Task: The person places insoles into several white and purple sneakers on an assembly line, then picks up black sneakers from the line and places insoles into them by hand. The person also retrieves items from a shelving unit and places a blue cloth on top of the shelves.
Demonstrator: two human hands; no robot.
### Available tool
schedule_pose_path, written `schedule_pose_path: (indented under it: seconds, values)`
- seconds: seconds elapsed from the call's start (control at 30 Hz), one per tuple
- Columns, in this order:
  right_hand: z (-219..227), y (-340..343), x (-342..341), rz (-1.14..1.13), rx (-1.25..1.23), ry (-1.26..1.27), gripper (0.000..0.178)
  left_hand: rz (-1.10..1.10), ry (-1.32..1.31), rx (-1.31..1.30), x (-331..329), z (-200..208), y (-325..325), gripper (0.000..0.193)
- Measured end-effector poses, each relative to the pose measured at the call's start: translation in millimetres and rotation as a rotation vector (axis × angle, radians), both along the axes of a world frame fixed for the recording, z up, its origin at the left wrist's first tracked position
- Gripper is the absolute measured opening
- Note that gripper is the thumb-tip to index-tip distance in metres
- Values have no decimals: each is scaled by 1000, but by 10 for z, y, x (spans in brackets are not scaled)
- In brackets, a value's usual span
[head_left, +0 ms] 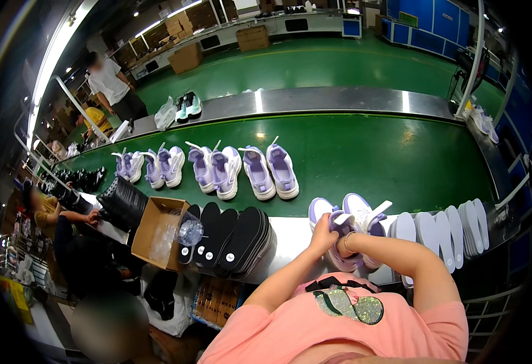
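Observation:
A white and lilac sneaker [343, 263] stands on the metal ledge in front of me, toe pointing away. My left hand [322, 235] is closed on the side of its collar. Into its opening reaches my right hand [343, 244], with a bracelet at the wrist; the fingers are hidden inside the shoe. Right beside it is a matching sneaker [357, 207], its white tongue or strap sticking up. Grey-white insoles [427, 230] lie in a row to the right. Stacks of black insoles [246, 239] with round white stickers are on the left.
Several lilac-white sneakers [225, 173] stand in pairs on the green belt [387, 158]. A cardboard box [151, 233] with clear plastic sits left of the black insoles. Co-workers are at the left, one in dark clothing [90, 258] close by. Across the belt runs a metal rail [314, 101].

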State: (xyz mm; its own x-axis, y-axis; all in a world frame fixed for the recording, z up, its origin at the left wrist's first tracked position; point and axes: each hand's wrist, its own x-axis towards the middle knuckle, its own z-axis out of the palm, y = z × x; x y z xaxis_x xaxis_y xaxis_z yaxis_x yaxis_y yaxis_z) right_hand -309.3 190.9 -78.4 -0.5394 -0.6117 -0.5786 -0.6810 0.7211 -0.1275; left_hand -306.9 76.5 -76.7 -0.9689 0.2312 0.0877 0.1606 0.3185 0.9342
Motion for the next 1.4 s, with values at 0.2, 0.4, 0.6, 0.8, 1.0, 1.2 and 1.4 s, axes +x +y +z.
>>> schedule_pose_path:
  seconds: [0.2,0.4,0.6,0.8,1.0,1.2,1.4]
  values:
    - [382,7,396,-247,191,-438,30,34,42,7,71,-92,57,41]
    - [-30,172,356,-438,-63,-191,34,51,-26,205,-88,-135,47,36]
    - [1033,451,369,-479,-731,293,24,110,-175,415,134,-29,-160,43]
    - [972,631,545,-362,-705,353,35,98,-160,269,227,15,-60,41]
    - [540,317,511,-163,-96,-31,50,64,-64,26,19,-5,163,42]
    - [683,207,341,-100,181,-271,44,44,-8,-55,-43,-21,205,42]
    - [712,183,283,-123,242,-306,24,42,-26,-54,-56,-79,250,41]
